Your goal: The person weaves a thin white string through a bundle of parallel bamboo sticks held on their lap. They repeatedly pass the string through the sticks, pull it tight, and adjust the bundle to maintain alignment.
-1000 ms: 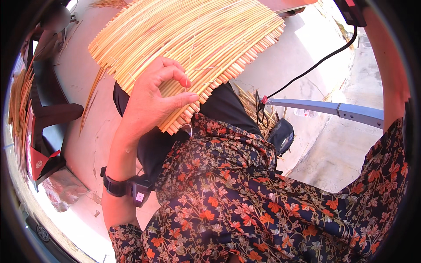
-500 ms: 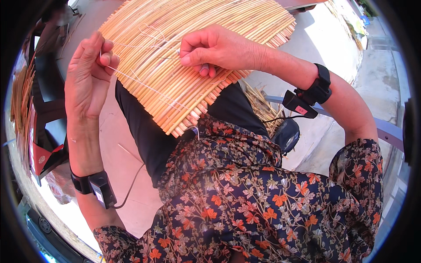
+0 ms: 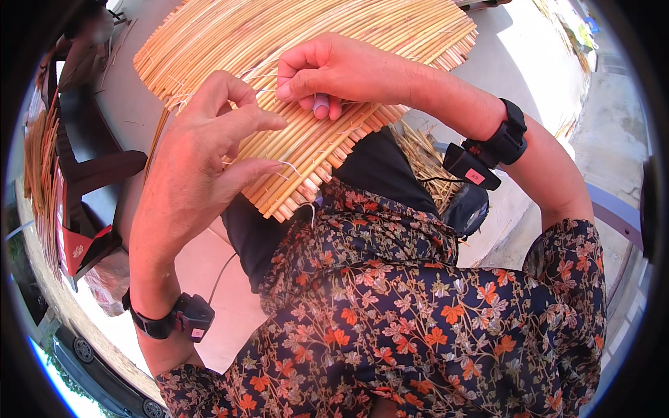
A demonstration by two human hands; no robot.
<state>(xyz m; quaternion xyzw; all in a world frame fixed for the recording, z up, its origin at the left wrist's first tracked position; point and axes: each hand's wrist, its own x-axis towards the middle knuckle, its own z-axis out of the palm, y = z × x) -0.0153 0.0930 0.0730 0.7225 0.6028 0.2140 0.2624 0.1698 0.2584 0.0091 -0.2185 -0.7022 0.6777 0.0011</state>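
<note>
A woven mat of yellow reed stalks (image 3: 390, 42) lies across my lap, its cut edge toward me. My left hand (image 3: 202, 160) rests on the mat's near left part, fingers curled, thumb and forefinger close over a thin pale thread (image 3: 289, 167). My right hand (image 3: 334, 70) presses on the mat's middle, fingers closed and pinching the same thin thread at the forefinger tip. Each wrist carries a black band with a small device.
Loose straw (image 3: 421, 150) lies under the mat's right edge by my knee. A dark wooden bench (image 3: 90, 167) with a red bag (image 3: 77, 244) stands at left, beside a bundle of reeds (image 3: 38, 167). Pale concrete floor (image 3: 529, 63) lies beyond.
My left hand has come down from the mat's left side onto the mat near its edge. My right hand stays on the mat's middle, still pinching.
</note>
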